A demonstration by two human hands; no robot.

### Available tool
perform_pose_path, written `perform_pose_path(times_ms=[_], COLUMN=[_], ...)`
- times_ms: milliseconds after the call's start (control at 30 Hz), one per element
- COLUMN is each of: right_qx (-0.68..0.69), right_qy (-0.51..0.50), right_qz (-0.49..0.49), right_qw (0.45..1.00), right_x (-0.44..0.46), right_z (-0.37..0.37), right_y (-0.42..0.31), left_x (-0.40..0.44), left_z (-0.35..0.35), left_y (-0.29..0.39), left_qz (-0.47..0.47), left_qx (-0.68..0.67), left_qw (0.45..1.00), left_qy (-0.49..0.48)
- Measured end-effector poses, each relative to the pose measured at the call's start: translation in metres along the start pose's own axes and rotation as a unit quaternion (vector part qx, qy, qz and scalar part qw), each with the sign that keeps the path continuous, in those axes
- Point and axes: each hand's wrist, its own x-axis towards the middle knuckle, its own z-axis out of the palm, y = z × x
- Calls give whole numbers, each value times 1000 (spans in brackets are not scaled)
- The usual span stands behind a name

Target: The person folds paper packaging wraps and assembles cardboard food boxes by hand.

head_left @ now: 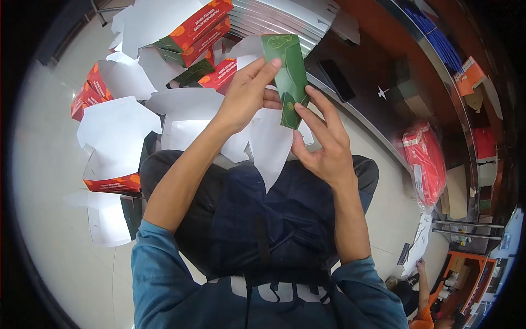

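Above my lap is a partly folded cardboard box [291, 71], its printed green side turned up toward me and its white inner flaps spreading out beneath. My left hand [246, 96] pinches the green side's left edge, thumb on top and the other fingers under it. At the lower right of the same side, my right hand [327, 143] grips the edge, fingertips resting on the green face and the thumb below. One white flap [269, 156] tapers down to a point over my dark apron. How the far side of the box is folded is hidden.
Several open white boxes with red and green sides [118, 134] lie to the left and ahead. White flat sheets [274, 19] are stacked ahead. A phone [336, 80] lies on a dark surface, a red plastic-wrapped pack [424, 162] at right. Another person's arm [423, 282] shows lower right.
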Motion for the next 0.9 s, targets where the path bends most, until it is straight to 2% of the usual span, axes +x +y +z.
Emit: perform_pose_path(times_ms=[100,200,367,500,600,700,800,833,867,900], right_qx=[-9,-6,4,3,-25,-45,-19,9,39,50], right_qy=[4,20,-13,37,62,70,71,69,67,55], right_qz=[1,7,-7,10,22,23,55,82,108,95], right_qw=[1000,1000,1000,999,998,996,996,994,991,993], right_x=[1,0,-5,-7,-8,-10,-13,-15,-17,-20], right_z=[-3,-3,-8,-3,0,2,-2,-5,-9,-17], right_y=[4,11,14,16,21,27,32,36,42,54], left_x=[6,3,-3,-7,-10,-14,-14,-16,-18,-22], left_z=[-3,3,11,20,27,30,32,29,25,22], left_y=[-13,-20,-20,-26,-36,-43,-51,-51,-50,-51], left_qz=[74,97,88,83,102,111,175,223,267,304], left_qx=[24,43,69,79,28,32,85,207,327,440], left_qw=[997,994,994,993,994,993,981,951,904,840], left_qy=[0,-12,-3,17,-10,-29,-23,-45,-65,-84])
